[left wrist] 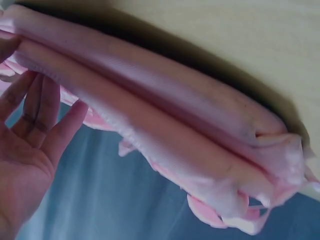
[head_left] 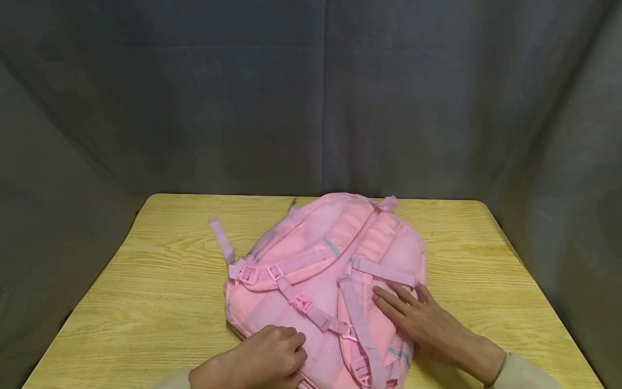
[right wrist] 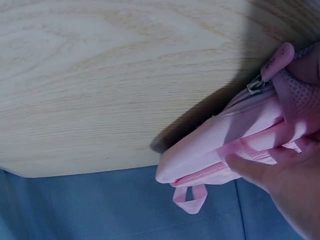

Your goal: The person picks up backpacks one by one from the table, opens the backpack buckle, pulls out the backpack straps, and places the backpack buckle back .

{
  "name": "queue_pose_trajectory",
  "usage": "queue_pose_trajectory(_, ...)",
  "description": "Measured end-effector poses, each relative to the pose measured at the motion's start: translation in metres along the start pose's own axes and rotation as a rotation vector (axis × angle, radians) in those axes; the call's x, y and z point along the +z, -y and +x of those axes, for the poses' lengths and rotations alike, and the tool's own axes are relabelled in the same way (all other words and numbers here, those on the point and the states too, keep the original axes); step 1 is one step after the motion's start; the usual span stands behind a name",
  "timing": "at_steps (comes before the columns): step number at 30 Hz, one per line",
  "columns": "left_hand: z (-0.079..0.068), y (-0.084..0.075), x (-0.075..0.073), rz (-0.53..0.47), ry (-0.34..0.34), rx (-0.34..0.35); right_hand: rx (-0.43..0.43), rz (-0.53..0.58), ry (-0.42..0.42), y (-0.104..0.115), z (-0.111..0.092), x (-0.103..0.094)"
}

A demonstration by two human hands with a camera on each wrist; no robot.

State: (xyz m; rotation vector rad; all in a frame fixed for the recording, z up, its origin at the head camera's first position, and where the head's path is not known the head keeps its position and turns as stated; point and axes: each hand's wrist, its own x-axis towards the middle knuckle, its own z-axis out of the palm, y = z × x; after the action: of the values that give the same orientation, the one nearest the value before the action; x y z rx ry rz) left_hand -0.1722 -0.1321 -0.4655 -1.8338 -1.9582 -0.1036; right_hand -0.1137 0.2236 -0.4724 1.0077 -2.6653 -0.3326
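Note:
A pink backpack [head_left: 404, 246] lies with its shoulder straps facing up on the wooden table. At its bottom edge my left hand [head_left: 262, 357] pinches the fabric; in the left wrist view the thumb lies on one side of the folded bottom panel [left wrist: 150, 117] and the fingers on the other. My right hand [head_left: 423, 319] rests on the right side with fairly straight fingers over a shoulder strap, and its thumb lies along the side in the right wrist view. Between the hands, a chest strap with a pink buckle [head_left: 302, 303] crosses the mesh back panel.
The light wooden table [head_left: 160, 281] extends around the backpack. Dark grey cloth [head_left: 233, 108] hangs behind and on both sides. A loose webbing end [head_left: 221, 240] sticks out to the left, and a zipper pull [right wrist: 278, 62] shows on the right side.

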Motion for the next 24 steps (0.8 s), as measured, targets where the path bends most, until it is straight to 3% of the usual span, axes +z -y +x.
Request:
queue_pose_trajectory(3,0.001,-0.004,0.001,-0.016,0.008,0.029,0.013,0.021,0.038,-0.002,0.001,-0.001)
queue_pose_trajectory(10,0.004,-0.018,0.003,-0.118,0.003,0.062,0.004,-0.061,-0.018,-0.009,0.004,0.004)
queue_pose_trajectory(17,0.006,-0.025,0.003,-0.211,0.029,0.085,0.000,-0.029,0.000,-0.017,0.006,0.008)
queue_pose_trajectory(20,0.007,-0.028,0.003,-0.264,0.069,0.075,-0.011,-0.025,-0.011,-0.021,0.007,0.009)
queue_pose_trajectory(24,0.009,-0.031,0.002,-0.452,0.124,-0.022,-0.020,-0.015,-0.017,-0.025,0.009,0.012)
